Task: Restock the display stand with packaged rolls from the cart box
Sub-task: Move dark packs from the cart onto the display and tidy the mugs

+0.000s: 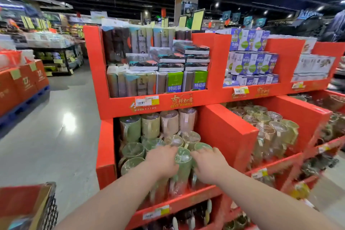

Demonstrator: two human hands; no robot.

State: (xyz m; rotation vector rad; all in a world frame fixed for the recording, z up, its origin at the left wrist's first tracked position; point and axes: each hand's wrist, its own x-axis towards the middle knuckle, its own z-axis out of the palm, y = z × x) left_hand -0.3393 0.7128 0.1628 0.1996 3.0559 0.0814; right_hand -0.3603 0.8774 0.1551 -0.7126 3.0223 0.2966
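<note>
The red display stand [229, 132] fills the view ahead, its middle bin packed with wrapped rolls. The cart box [24, 203] sits low at eight o'clock from the hands, well apart. One green roll [182, 166] stands at the bin's front, long axis running six to twelve, capped end up. The left hand [162, 160] clasps it at nine o'clock, the right hand [209, 164] at three, equally near.

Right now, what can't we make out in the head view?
All head view.
Cart box: contents cut off at bottom-left edge.
Price tag: print blurred, too small.
Right hand: grip on roll hidden by hand's back.
Bottom-shelf goods: dark, cut off by lower edge.
</note>
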